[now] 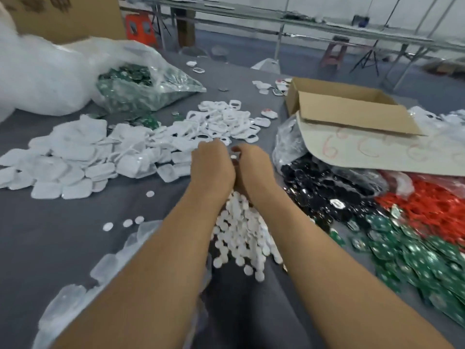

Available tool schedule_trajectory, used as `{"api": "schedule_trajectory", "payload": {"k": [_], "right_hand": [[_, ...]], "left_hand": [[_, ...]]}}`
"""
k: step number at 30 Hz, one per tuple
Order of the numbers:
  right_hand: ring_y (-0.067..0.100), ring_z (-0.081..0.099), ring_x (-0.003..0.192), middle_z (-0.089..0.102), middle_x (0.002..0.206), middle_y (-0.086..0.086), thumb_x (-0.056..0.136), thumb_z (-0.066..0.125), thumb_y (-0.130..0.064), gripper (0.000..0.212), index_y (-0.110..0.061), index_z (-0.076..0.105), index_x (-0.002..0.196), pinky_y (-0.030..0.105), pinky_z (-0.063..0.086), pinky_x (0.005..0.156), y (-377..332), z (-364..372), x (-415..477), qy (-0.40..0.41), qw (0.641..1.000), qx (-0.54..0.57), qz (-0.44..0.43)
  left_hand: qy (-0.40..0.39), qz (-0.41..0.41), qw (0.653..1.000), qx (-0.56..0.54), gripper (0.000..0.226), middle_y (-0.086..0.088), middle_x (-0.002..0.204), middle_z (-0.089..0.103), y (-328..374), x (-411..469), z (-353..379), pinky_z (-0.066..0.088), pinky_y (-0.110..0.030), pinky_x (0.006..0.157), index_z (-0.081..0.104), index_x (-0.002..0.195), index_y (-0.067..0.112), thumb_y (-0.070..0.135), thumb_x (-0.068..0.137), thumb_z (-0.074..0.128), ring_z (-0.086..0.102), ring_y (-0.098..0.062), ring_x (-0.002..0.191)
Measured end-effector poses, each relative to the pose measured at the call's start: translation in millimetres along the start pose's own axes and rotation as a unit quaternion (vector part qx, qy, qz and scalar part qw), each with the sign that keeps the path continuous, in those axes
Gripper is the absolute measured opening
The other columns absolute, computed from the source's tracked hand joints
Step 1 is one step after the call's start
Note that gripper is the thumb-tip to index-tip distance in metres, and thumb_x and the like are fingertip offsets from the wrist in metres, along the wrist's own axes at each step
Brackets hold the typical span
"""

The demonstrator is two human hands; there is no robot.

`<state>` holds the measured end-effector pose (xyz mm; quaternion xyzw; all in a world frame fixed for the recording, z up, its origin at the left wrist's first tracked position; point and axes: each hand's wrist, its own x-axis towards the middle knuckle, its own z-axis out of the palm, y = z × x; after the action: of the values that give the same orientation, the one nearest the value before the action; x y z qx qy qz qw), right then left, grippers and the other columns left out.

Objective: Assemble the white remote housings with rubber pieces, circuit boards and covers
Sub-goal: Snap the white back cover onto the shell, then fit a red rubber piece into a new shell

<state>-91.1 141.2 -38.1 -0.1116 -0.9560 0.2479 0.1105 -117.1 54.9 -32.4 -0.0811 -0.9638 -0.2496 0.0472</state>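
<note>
Many white housings [221, 122], grey table [63, 235], benches [314, 22] behind

The only writing close to legible is on the pale flat cardboard sheet [352, 152] at the right, which lies over plastic bags just in front of the open brown cardboard box [352, 114]. It is hand-drawn in red marker. The leftmost mark reads as a 6. More rounded red strokes run rightward from it in a row, perhaps further sixes or a C, but they are too faint and blurred to tell. The large brown cardboard carton [75, 18] at the top left bears dark printed marks at its upper edge, cut off by the frame and unreadable. Any print on the green circuit boards [415, 253] is too small to read.
</note>
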Motion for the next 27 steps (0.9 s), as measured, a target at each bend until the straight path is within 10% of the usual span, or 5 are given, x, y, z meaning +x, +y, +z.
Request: {"api": "schedule_trajectory", "payload": {"k": [11, 16, 21, 27], "right_hand": [[0.032, 0.057, 0.097, 0.061, 0.101, 0.012, 0.089, 0.053, -0.01, 0.015, -0.012, 0.064, 0.099, 0.036, 0.045, 0.078, 21, 39, 80, 0.038, 0.995, -0.057, -0.075], [0.014, 0.054, 0.082, 0.061, 0.098, 0.006, 0.092, 0.055, 0.0, 0.017, -0.016, 0.054, 0.094, 0.015, 0.035, 0.065, 35, -4, 36, 0.064, 0.988, 0.102, -0.1], [0.025, 0.063, 0.077, 0.066, 0.076, -0.001, 0.103, 0.051, -0.026, 0.015, -0.023, 0.06, 0.091, 0.043, 0.054, 0.074, 45, -52, -65, 0.072, 0.963, 0.255, -0.047], [0.015, 0.068, 0.063, 0.069, 0.073, -0.001, 0.101, 0.048, -0.026, 0.014, -0.028, 0.061, 0.098, 0.025, 0.053, 0.06, 49, -70, -196, 0.074, 0.933, 0.352, -0.014]], "left_hand": [[-0.033, 0.103, 0.986, 0.126, 0.021, -0.022, 0.13, 0.043, -30, 79, 24, 0.041, -0.041, 0.092, 0.06, 0.114, 0.003, 0.008, 0.097, 0.05, 0.04, -0.037, 0.122], [-0.017, 0.188, 0.979, -0.077, 0.012, -0.009, 0.108, 0.062, -25, 49, -1, 0.036, -0.027, 0.077, 0.065, 0.107, 0.011, 0.021, 0.099, 0.062, 0.058, -0.024, 0.1], [-0.08, 0.273, 0.93, -0.231, 0.012, 0.022, 0.071, 0.063, -7, -32, -42, 0.037, -0.008, 0.061, 0.065, 0.093, 0.025, 0.033, 0.101, 0.061, 0.056, 0.004, 0.064], [-0.159, 0.298, 0.909, -0.245, 0.024, 0.015, 0.072, 0.063, 10, -135, -60, 0.038, -0.012, 0.059, 0.067, 0.089, 0.023, 0.046, 0.093, 0.066, 0.054, -0.002, 0.06]]}}
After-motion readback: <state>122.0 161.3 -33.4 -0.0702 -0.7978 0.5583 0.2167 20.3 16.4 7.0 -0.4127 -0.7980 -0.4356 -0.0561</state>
